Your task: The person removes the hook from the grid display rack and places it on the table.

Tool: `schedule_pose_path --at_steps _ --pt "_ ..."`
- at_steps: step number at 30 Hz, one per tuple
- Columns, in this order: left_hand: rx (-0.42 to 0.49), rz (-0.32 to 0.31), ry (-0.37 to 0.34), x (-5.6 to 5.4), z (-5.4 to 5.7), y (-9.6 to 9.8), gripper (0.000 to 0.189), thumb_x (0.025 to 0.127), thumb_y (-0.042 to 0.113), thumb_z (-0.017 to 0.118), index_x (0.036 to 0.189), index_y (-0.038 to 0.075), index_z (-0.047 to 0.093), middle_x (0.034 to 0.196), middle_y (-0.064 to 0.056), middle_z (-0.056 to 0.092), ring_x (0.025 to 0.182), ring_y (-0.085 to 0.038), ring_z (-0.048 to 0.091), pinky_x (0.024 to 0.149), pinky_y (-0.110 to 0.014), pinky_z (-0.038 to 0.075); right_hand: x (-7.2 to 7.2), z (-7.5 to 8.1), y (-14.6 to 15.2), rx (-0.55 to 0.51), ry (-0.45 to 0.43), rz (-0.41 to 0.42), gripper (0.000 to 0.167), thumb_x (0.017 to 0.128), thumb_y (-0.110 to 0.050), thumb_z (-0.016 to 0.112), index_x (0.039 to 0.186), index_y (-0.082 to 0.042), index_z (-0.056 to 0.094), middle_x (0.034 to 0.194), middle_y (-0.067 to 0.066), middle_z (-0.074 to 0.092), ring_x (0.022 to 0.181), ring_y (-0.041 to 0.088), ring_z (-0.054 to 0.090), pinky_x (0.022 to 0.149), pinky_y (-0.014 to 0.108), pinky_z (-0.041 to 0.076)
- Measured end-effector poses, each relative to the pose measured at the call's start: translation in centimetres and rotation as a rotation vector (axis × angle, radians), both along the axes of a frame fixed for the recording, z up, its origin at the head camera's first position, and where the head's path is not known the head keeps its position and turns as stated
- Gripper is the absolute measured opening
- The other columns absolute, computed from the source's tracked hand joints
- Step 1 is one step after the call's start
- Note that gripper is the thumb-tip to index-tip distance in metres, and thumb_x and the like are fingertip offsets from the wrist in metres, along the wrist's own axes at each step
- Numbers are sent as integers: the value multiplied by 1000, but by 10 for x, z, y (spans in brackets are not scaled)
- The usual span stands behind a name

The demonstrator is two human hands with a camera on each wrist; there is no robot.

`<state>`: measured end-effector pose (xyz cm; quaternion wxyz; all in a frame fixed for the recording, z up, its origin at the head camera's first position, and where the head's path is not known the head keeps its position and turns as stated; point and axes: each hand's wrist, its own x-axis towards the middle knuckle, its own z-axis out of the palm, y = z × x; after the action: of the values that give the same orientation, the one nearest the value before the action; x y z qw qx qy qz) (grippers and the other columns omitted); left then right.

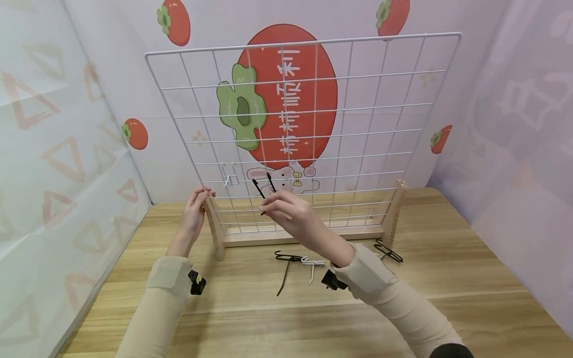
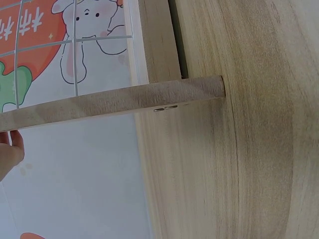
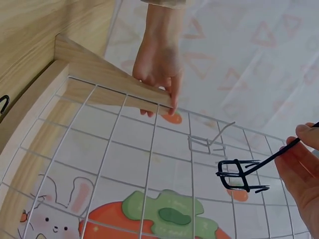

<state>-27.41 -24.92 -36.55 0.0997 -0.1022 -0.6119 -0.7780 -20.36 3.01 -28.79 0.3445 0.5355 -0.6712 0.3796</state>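
My left hand (image 1: 193, 214) grips the top of the stand's left wooden post (image 1: 215, 228); in the left wrist view only its fingertips show, at the edge. A white wire grid (image 1: 304, 44) stands upright in this stand. Between thumb and fingers, my right hand (image 1: 293, 211) pinches the long arm of a black metal hook (image 3: 234, 174). The hook's forked end points toward the grid, in front of its lower left part. Near the left post, a white hook (image 1: 230, 180) hangs on the grid wires.
On the wooden table, a black hook (image 1: 286, 257) and a white hook (image 1: 312, 262) lie side by side before the stand. Another black hook (image 1: 389, 250) lies by the right wooden post (image 1: 394, 214). A printed backdrop (image 1: 358, 20) rises behind the grid.
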Motion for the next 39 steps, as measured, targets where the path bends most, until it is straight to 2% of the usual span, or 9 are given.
schedule_pose_path --at_steps 8,13,20,29,33,36,39 --pt "-1 1 -4 0 0 0 10 96 18 38 97 19 49 95 2 53 100 -15 41 85 -24 27 6 -9 10 46 -48 -17 19 72 5 67 90 -1 64 90 9 60 86 18 58 76 24 47" --pt "-4 -1 -7 -1 0 0 9 95 19 39 97 19 48 96 1 53 101 -14 40 86 -24 27 8 -15 17 59 -72 -16 19 72 6 67 89 -1 64 90 8 60 85 18 59 75 22 47" --pt "3 -2 -2 -2 0 0 11 96 18 38 95 20 49 93 4 54 99 -14 41 85 -24 28 10 -25 28 105 -67 -51 21 70 8 67 89 -2 64 89 6 60 83 16 58 71 21 47" --pt "16 -1 8 -3 0 0 14 96 15 37 95 20 50 92 4 54 98 -14 41 84 -24 28 15 -32 44 166 -109 -85 20 71 6 67 89 -3 64 90 6 60 83 14 58 71 19 47" --pt "15 -2 10 -3 0 0 13 96 15 37 95 19 50 92 4 55 99 -15 41 85 -24 28 16 -37 52 164 -88 -94 8 82 -8 61 88 -3 64 89 6 60 81 15 58 68 19 47" --pt "7 3 6 -3 0 0 12 96 17 38 95 19 50 93 3 54 100 -15 40 85 -24 28 16 -42 57 151 -66 -95 21 90 -18 49 88 -3 63 88 6 60 79 15 58 66 20 47" --pt "5 5 0 -2 0 0 11 96 17 38 95 19 49 93 3 54 100 -15 40 85 -24 28 16 -47 63 134 -45 -81 14 88 -12 53 88 -2 63 87 7 60 77 16 58 64 20 47"
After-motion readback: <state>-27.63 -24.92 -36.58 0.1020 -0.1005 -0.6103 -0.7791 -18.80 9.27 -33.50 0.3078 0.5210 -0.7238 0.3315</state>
